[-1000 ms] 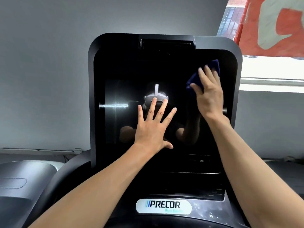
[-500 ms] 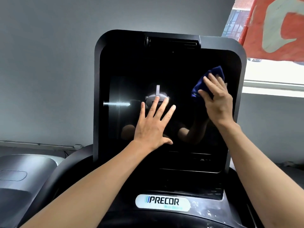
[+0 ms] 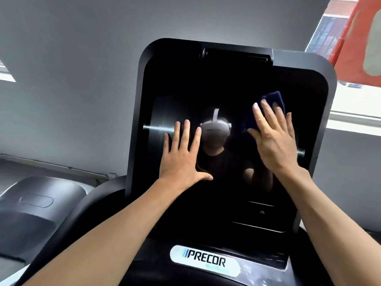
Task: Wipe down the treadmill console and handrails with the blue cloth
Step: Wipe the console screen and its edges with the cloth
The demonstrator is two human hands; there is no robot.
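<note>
A neighbouring machine point(image 3: 39, 205) sits at nine o'clock. On the dark console point(image 3: 216, 83), the left hand point(image 3: 182, 159) lies flat, fingers spread, holding nothing. At about two o'clock from it, the right hand point(image 3: 272, 139) presses the cloth point(image 3: 275, 102) flat against the screen under straight fingers. A Precor label point(image 3: 206, 260) sits at six o'clock.

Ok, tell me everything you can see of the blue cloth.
The blue cloth is dark navy, soft and bunched, looking like a thick towel-type fabric. Only its upper edge and left side show; the rest is hidden under the right hand, whose flat, spread fingers press it against the glossy black screen of the treadmill console. It sits on the screen's right half, about mid-height. The left hand rests flat on the screen, apart from the cloth.
</note>
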